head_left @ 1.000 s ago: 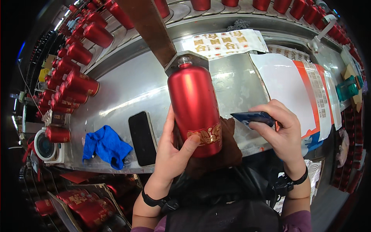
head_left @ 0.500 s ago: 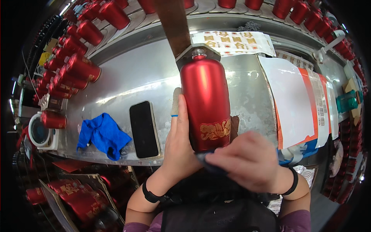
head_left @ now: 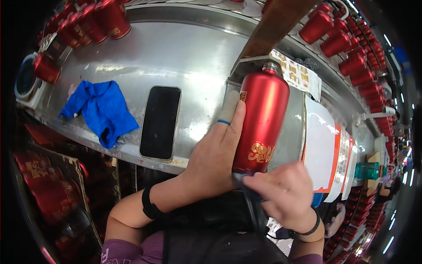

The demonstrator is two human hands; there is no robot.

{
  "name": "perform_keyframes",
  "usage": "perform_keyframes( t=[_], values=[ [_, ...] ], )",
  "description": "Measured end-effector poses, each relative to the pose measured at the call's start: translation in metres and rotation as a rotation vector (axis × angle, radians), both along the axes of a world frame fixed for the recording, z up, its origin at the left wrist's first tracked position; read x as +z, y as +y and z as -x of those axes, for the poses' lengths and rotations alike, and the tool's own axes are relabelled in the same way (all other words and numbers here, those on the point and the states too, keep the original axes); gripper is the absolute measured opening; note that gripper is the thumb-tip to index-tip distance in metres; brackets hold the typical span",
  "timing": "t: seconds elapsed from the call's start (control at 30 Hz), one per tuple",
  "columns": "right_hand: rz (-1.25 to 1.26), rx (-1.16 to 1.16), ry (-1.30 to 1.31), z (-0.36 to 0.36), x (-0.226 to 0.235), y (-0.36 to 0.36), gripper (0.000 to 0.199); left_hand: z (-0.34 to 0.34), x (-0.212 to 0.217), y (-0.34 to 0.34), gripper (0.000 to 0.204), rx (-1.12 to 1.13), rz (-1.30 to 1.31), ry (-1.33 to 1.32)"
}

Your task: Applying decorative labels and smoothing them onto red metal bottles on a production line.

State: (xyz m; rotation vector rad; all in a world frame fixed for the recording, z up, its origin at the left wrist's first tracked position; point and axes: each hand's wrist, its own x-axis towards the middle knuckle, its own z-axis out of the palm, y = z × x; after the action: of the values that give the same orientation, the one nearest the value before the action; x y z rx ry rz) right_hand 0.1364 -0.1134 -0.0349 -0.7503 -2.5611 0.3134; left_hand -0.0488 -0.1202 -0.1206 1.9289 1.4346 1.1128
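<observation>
Clearly, the red bottle (head_left: 263, 123) is the main thing here; if it is taken as the centre of a clock face, the left hand (head_left: 211, 154) lies at eight o'clock and touches its side. The visible fingers of this hand are almost straight along the bottle, and one wears a beige finger cover (head_left: 228, 105); because the others are hidden, I cannot tell how far they close around it. Between five and six o'clock, the right hand (head_left: 285, 193), rather blurred, has its fingers closed in a pinch on a dark blue piece (head_left: 251, 188), at the lower end of the bottle below the gold ornament (head_left: 261, 152). The clear neck (head_left: 269, 67) points to twelve o'clock, beside a metal bracket (head_left: 250, 66) on a brown bar (head_left: 277, 26). On the counter (head_left: 176, 48), a black phone (head_left: 160, 123) lies at nine o'clock, and farther in the same direction a crumpled blue cloth (head_left: 103, 112). A gold-printed sheet (head_left: 299, 79) is at one o'clock, a white sheet (head_left: 318, 145) near four.
</observation>
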Motion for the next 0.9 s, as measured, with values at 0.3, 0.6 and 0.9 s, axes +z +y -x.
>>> perform_keyframes(
  t=[0.3, 0.6, 0.9],
  values=[
    [0.239, -0.129, 0.086, 0.006, -0.002, 0.008, 0.033, 0.018, -0.007, -0.008, 0.136, -0.035, 0.088, -0.036],
    [-0.200, -0.070, -0.065, 0.020, -0.019, 0.009, 0.042, 0.027, -0.030, -0.008, 0.134, -0.011, -0.012, -0.122],
    [-0.207, 0.086, -0.182, 0.036, -0.019, 0.002, 0.046, 0.033, -0.033, -0.010, 0.127, 0.003, -0.023, -0.093]
  ],
)
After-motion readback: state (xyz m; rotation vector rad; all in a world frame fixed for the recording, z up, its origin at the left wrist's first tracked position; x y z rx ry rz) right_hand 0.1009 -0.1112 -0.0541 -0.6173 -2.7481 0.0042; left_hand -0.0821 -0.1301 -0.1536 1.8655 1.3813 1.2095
